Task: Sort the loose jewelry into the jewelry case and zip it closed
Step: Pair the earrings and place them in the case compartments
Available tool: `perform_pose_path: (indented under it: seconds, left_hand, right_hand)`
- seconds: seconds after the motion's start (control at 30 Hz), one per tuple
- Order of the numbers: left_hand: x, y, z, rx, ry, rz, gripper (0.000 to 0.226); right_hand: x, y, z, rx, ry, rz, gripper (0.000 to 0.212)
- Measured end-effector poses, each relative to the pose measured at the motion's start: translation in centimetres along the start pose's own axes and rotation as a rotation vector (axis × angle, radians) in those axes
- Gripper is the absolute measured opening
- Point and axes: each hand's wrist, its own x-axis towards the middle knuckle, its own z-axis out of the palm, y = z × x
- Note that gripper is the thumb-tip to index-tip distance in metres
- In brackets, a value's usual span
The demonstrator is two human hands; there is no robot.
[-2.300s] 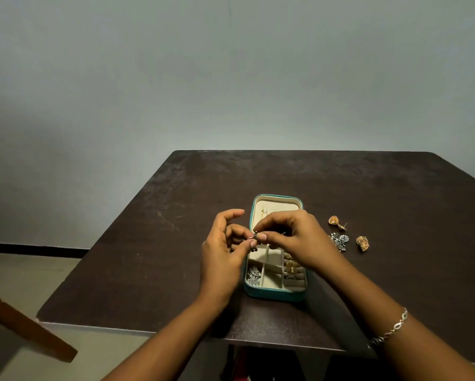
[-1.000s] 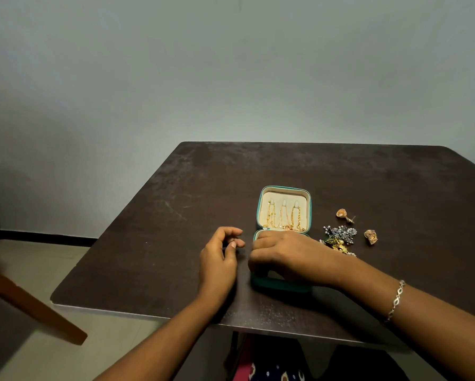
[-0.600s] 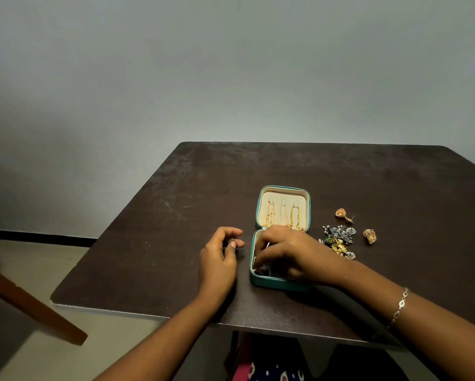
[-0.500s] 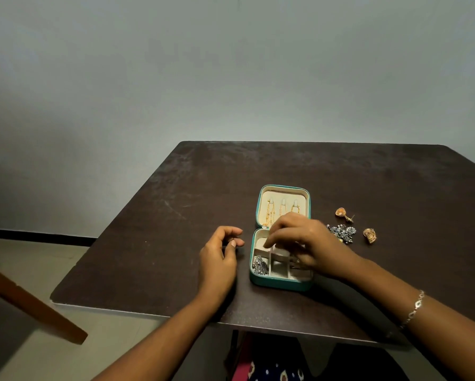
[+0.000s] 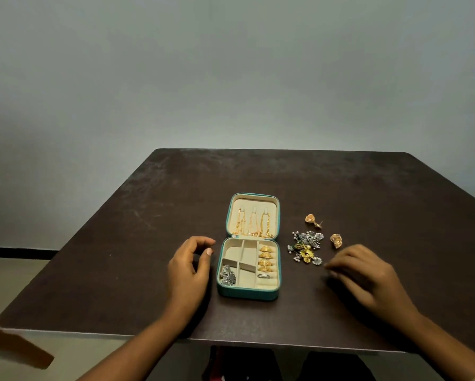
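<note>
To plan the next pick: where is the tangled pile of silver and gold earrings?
In the head view, the pile lies on the dark brown table, right of the open teal jewelry case, just beyond the right hand.

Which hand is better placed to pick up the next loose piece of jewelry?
The right hand: it is open next to the loose jewelry, right of the jewelry case. The left hand is left of the case and would probably have to cross it.

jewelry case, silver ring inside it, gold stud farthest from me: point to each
jewelry case (image 5: 247,294): head view, front teal wall
silver ring (image 5: 264,276): head view, on its band
gold stud (image 5: 310,218): head view, on its domed face
</note>
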Motion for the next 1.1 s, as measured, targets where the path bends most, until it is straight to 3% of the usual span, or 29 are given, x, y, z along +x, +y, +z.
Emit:
perform_pose_path:
  seconds: [0.13,0.23,0.33,0.53,0.67,0.83,1.0,1.1]
  left_hand:
    - [-0.1,0.0,0.1,0.026,-0.006,0.042,0.013]
    - [0.0,0.7,0.1,0.057,-0.039,0.111,0.011]
    - [0.3,2.3,0.0,0.158,-0.101,0.284,0.027]
    - [1.0,6.6,2.6,0.129,-0.168,0.437,0.023]
    - [2.4,8.2,5.5,0.173,-0.309,0.422,0.015]
    - [4.6,8.7,9.0,0.505,-0.516,0.438,0.024]
    - [5.2,9.1,10.4,0.653,-0.614,0.457,0.024]
    - [5.0,9.3,10.6,0.659,-0.628,0.451,0.024]
  right_hand:
    - [0.9,1.1,-0.2,0.024,0.162,0.294,0.006]
    - [1.3,1.9,-0.1,0.114,0.198,0.492,0.015]
    - [1.5,2.5,0.1,0.181,0.158,0.583,0.022]
    - [1.7,3.1,0.6,-0.001,-0.108,0.504,0.049]
    - [1.4,2.7,1.2,-0.143,-0.072,0.323,0.041]
    - [1.1,2.1,1.7,-0.243,-0.043,0.103,0.033]
    - [1.3,2.8,1.7,-0.163,0.141,0.323,0.024]
    - [1.3,2.6,1.7,-0.131,0.119,0.317,0.022]
